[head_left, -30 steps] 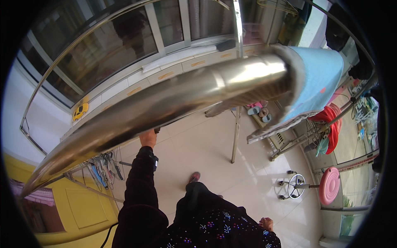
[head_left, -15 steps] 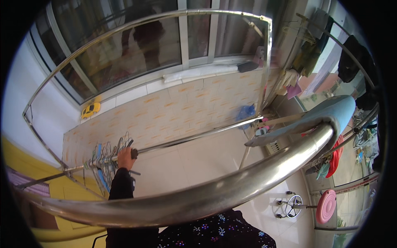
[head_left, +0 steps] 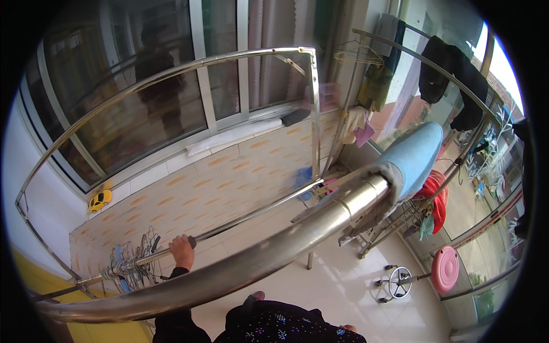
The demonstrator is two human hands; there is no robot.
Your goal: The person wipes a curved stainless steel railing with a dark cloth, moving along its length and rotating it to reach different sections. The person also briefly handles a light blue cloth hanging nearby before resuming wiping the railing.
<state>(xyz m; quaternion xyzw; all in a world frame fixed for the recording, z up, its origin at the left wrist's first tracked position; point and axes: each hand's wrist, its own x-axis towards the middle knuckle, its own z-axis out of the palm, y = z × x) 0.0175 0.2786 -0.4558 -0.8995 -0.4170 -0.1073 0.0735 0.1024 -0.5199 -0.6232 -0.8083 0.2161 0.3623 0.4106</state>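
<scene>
Your left hand [head_left: 182, 252] is closed over the straight, slim, shiny metal rail [head_left: 246, 222], its fingers curled down and touching the short dark fitting [head_left: 192, 242] on it. The rail runs slantwise across the clothes rack, in front of the pale tiled wall [head_left: 229, 171] with orange flecks. Just left of your hand, a cluster of thin wire and plastic clothes hangers [head_left: 128, 267] hangs from the same rail. Nearer you, the thick, curved, polished metal tube [head_left: 251, 260] passes over your left forearm; a light blue cloth with grey edging [head_left: 414, 157] drapes its right end. Only part of your right hand [head_left: 347, 328] shows beside your dark sequinned clothing [head_left: 280, 326]; you cannot tell whether it is spread or closed.
</scene>
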